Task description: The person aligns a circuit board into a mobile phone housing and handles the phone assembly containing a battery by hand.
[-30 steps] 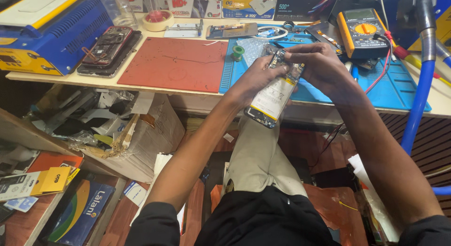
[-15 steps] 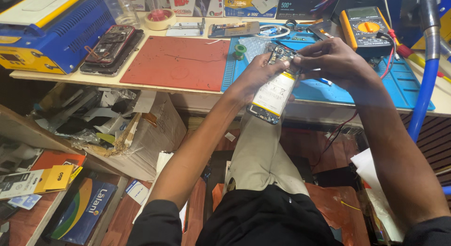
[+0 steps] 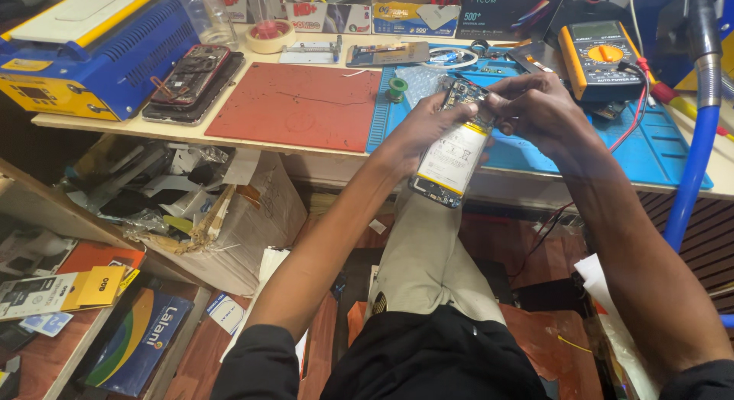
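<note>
Opened phone (image 3: 453,152), battery exposed, is held by both hands above the tabletop (image 3: 306,152) edge: left hand (image 3: 417,129) cradling, right hand (image 3: 535,102) pinching its top. Likely risk: slip, dropped onto lap.

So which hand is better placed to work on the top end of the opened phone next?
Probably the right hand: its fingertips already pinch the top of the opened phone, while the left hand grips its side, steadying it.

Left hand (image 3: 417,129) cradles opened phone (image 3: 453,144); right hand (image 3: 539,110) pinches its top, above blue mat (image 3: 657,152).
</note>
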